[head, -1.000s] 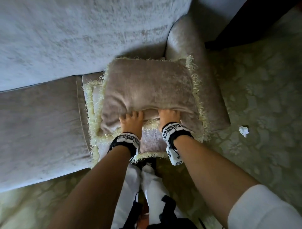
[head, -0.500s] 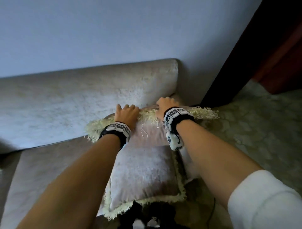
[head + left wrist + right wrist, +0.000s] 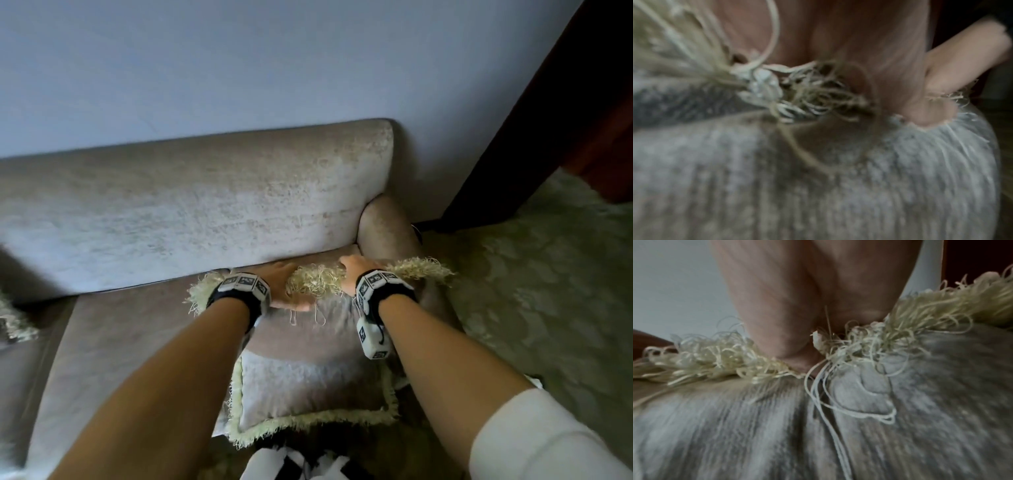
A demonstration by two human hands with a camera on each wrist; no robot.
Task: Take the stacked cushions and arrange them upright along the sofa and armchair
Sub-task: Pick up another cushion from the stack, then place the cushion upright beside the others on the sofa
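A taupe velvet cushion (image 3: 325, 332) with a cream fringe (image 3: 315, 282) stands on edge at the right end of the sofa (image 3: 205, 205), near the armrest (image 3: 387, 226). My left hand (image 3: 287, 287) and right hand (image 3: 356, 274) both grip its fringed top edge, fingers over the far side. A second fringed cushion (image 3: 301, 387) lies flat on the seat under it. In the left wrist view my thumb (image 3: 941, 91) pinches the fringe against the cushion (image 3: 818, 178). The right wrist view shows fingers (image 3: 797, 305) sunk into the cushion's (image 3: 838, 434) top seam.
The sofa backrest rises just behind the hands, against a pale wall. A bare seat (image 3: 120, 342) stretches to the left, with another fringed cushion (image 3: 13, 318) at the far left edge. Patterned green carpet (image 3: 548, 308) and a dark door frame (image 3: 513, 137) lie to the right.
Both hands have raised the top cushion from lying flat on the stack to standing on edge, held by its upper fringe. The cushion beneath stays on the seat.
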